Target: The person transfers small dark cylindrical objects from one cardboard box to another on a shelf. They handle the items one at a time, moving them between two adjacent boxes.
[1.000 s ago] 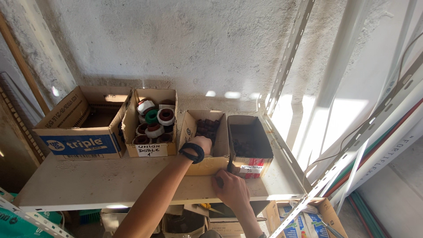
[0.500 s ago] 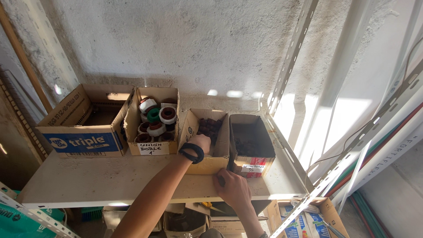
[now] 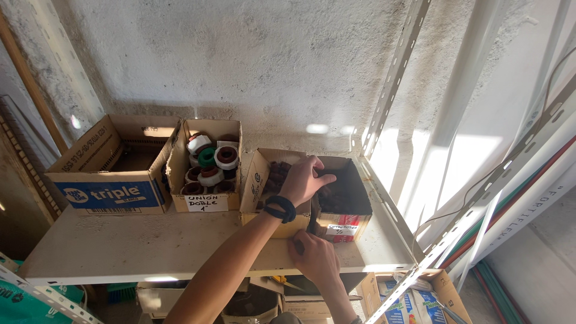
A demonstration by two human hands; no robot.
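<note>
Reaching up from below, the left hand arches over the wall between the tan carton of dark fittings and the dark-lined carton on the shelf, fingers loosely spread and grasping nothing, while the right hand presses fingertips against the cartons' lower front edge

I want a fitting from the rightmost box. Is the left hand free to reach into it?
Probably yes: the left hand is open at the top of the rightmost box, which has no lid. The right hand sits lower, at the box fronts.
</note>
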